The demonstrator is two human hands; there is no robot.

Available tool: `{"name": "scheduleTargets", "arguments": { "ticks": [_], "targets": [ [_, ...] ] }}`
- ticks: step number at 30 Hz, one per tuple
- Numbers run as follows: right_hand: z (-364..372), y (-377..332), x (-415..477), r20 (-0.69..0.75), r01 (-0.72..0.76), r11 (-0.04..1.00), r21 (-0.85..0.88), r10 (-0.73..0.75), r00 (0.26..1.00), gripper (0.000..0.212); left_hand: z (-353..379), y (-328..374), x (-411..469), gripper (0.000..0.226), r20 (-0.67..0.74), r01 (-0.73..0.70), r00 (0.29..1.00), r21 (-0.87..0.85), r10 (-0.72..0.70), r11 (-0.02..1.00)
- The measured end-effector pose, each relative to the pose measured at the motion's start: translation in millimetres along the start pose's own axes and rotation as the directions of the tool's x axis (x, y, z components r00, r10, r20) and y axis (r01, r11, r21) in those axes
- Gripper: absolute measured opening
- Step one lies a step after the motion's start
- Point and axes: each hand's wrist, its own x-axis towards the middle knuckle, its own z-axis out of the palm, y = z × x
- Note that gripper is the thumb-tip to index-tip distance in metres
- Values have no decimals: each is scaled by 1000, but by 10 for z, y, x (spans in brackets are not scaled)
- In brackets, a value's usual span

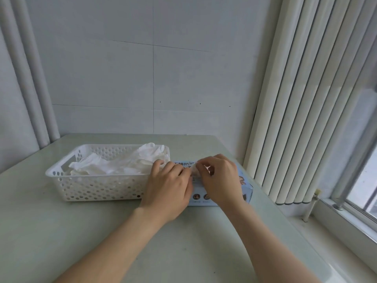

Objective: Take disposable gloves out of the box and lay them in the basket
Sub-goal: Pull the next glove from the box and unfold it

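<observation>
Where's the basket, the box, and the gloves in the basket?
basket (98,187): head view, front holed wall.
box (199,198): head view, blue front face between the wrists.
gloves (122,167): head view, middle of the white pile.

Pale blue box just right of white perforated basket — crumpled white gloves heaped inside.

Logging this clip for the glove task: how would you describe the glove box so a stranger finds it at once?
Start at the pale table beside the window blinds. On it stands a white holed basket of gloves; just right of that lies the box, under the left hand and the right hand, which pinches a glove. It alone is light blue with printed pictures.
</observation>
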Motion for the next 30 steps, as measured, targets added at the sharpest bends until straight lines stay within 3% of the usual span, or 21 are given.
{"name": "scheduleTargets", "arguments": {
  "ticks": [6, 10, 12, 15, 24, 30],
  "targets": [
    [-80, -98, 13, -248, 32, 990, 140, 3, 969, 10, 14, 53, -84, 38, 14, 8, 1000, -16, -8, 1000],
    [-81, 0, 7, -23, -74, 995, 68, 75, 997, 31, 17, 67, -115, 36, -29, 4, 1000, -31, -5, 1000],
    [-47, 39, -1, 45, -76, 997, -10, 76, 996, 28, 19, 82, -131, 37, -36, 11, 999, -34, -12, 999],
    [2, 63, 26, 18, -29, 999, -16, 29, 999, 10, 28, 81, -148, 37, -32, 4, 999, -34, -5, 999],
    [-49, -13, 23, -215, -23, 993, 118, 48, 975, 11, 13, 126, -176, 54, 84, -23, 996, 59, 18, 998],
    [-91, -123, 17, -252, -42, 958, 282, 116, 961, 7, 8, 144, -158, 58, 69, -24, 997, 80, 19, 997]
  ]
}}
